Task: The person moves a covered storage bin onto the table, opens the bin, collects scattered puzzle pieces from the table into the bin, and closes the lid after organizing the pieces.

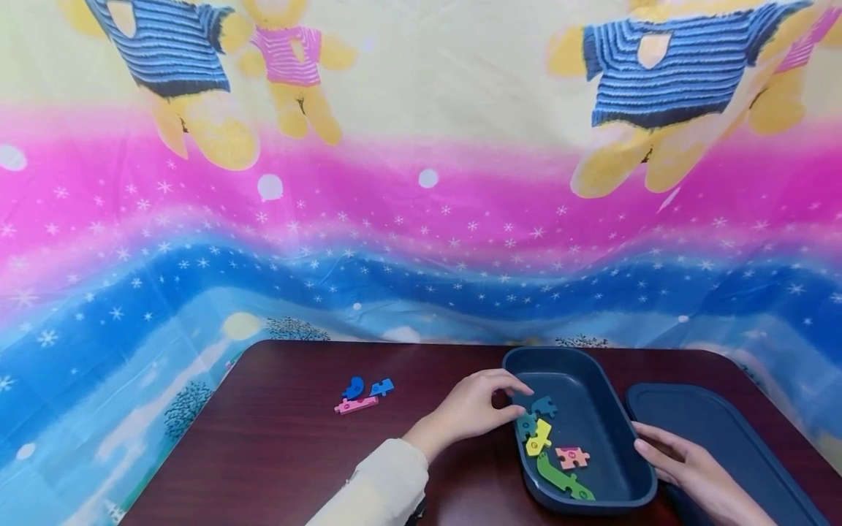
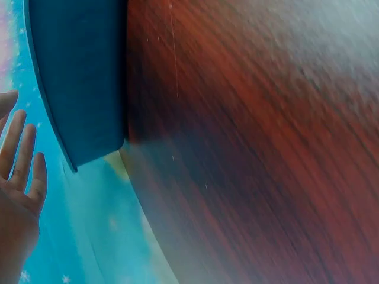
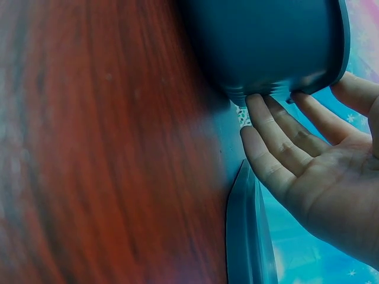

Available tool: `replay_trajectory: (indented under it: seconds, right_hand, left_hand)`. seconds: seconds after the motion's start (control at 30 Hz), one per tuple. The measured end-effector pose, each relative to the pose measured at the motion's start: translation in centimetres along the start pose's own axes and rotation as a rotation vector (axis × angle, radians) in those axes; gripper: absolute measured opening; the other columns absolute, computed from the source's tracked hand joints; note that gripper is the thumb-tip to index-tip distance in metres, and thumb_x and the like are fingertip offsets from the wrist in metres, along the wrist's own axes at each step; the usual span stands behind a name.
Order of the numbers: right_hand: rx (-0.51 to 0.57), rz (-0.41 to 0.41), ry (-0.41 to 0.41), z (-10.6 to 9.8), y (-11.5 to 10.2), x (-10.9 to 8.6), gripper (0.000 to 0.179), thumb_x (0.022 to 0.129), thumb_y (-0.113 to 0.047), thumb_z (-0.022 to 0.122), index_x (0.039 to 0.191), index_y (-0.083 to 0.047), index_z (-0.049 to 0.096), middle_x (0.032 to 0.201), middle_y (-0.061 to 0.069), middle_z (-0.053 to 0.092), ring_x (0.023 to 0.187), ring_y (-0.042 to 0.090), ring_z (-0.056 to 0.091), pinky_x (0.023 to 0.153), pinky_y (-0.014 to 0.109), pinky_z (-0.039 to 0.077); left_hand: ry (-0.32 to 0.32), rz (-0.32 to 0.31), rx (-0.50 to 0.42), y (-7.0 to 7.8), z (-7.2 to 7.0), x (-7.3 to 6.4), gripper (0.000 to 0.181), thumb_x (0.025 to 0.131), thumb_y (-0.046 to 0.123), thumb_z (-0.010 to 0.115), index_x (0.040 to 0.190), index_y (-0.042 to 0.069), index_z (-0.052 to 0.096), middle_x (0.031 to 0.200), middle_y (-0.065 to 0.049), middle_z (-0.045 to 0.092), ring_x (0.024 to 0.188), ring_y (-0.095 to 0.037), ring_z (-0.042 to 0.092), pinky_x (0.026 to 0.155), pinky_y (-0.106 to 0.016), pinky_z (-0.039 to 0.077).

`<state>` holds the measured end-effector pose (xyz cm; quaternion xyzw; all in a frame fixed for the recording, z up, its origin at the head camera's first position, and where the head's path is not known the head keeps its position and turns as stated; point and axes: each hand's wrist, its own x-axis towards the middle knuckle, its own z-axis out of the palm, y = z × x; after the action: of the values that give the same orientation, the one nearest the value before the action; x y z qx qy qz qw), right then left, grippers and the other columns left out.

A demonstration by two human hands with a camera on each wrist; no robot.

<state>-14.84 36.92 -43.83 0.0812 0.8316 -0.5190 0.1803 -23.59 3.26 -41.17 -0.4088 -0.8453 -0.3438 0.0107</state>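
My left hand [image 1: 470,405] reaches over the left rim of a dark blue-grey rectangular box [image 1: 592,409], thumb and fingers apart. In the left wrist view, that hand [image 2: 21,183] shows extended fingers with nothing between them. Below its fingertips, inside the box, lie teal puzzle pieces [image 1: 544,406], a yellow piece [image 1: 538,438], an orange-pink piece [image 1: 572,457] and a long green piece [image 1: 562,478]. My right hand [image 1: 687,464] holds the box's right side; in the right wrist view, that hand [image 3: 331,154] has its thumb at the rim and fingers against the outer wall.
On the left of the dark red-brown table [image 1: 263,453] lie blue pieces [image 1: 354,387] and a pink piece [image 1: 357,405]. A dark blue-grey lid [image 1: 717,431] lies right of the box, partly under the right hand. A patterned cloth [image 1: 421,219] hangs behind the table.
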Motion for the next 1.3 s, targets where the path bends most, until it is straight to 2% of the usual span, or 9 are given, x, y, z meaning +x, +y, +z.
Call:
replay_trajectory:
  seconds: [0.23,0.47,0.6,0.77,1.0,1.13,1.3]
  right_hand:
    - [-0.002,-0.011,-0.004,0.1,0.0,0.0,0.082,0.103,-0.049,0.045,0.152,0.011,0.019,0.148,0.039,0.03,0.124,0.048,0.049,0.091,0.042,0.052]
    - [0.003,-0.008,0.01,-0.2,0.3,-0.1,0.081,0.103,-0.048,0.046,0.152,0.011,0.02,0.147,0.039,0.032,0.122,0.046,0.053,0.09,0.045,0.053]
    - [0.002,-0.01,0.004,-0.2,0.3,-0.1,0.082,0.103,-0.049,0.046,0.152,0.012,0.02,0.146,0.039,0.033,0.122,0.046,0.053,0.09,0.045,0.053]
    - [-0.005,-0.015,0.001,-0.2,0.1,-0.1,0.08,0.104,-0.048,0.045,0.152,0.012,0.02,0.146,0.039,0.033,0.122,0.046,0.052,0.09,0.045,0.053]
    - [-0.008,-0.024,-0.001,-0.1,-0.1,-0.1,0.078,0.105,-0.046,0.043,0.151,0.012,0.02,0.146,0.039,0.033,0.122,0.046,0.052,0.09,0.045,0.053]
    - [-0.004,-0.012,0.011,0.0,0.0,-0.2,0.08,0.104,-0.048,0.046,0.151,0.011,0.021,0.147,0.039,0.033,0.123,0.047,0.051,0.09,0.045,0.053]
    - [-0.003,-0.018,0.007,0.1,-0.1,-0.2,0.08,0.104,-0.048,0.045,0.152,0.011,0.021,0.147,0.039,0.032,0.124,0.048,0.05,0.09,0.044,0.053]
  left_hand:
    - [0.023,-0.023,-0.001,-0.6,-0.8,-0.9,0.025,0.093,0.025,0.071,0.118,0.024,0.072,0.111,0.011,0.066,0.098,0.001,0.057,0.084,-0.018,0.048]
    - [0.042,-0.031,-0.018,-1.2,-1.1,-1.4,0.023,0.093,0.024,0.072,0.116,0.022,0.073,0.108,0.016,0.065,0.097,0.002,0.057,0.086,-0.021,0.049]
    - [0.044,-0.037,0.0,-1.5,-1.5,-1.9,0.021,0.093,0.025,0.072,0.114,0.023,0.073,0.107,0.016,0.065,0.097,0.001,0.058,0.087,-0.02,0.048]
    - [0.058,-0.041,0.011,-2.2,-2.2,-2.7,0.02,0.092,0.024,0.073,0.112,0.023,0.074,0.105,0.017,0.065,0.097,-0.001,0.06,0.088,-0.025,0.05]
    - [0.07,-0.101,-0.033,-3.5,-3.0,-4.2,0.022,0.091,0.024,0.074,0.114,0.025,0.073,0.107,0.016,0.065,0.099,-0.004,0.06,0.089,-0.032,0.052]
    - [0.061,-0.144,-0.031,-4.2,-3.8,-5.2,0.023,0.091,0.026,0.074,0.114,0.028,0.073,0.108,0.016,0.065,0.099,-0.003,0.059,0.089,-0.031,0.052]
    - [0.052,-0.143,-0.007,-5.2,-5.2,-6.4,0.022,0.091,0.024,0.074,0.113,0.025,0.073,0.106,0.015,0.066,0.099,-0.009,0.063,0.089,-0.035,0.052]
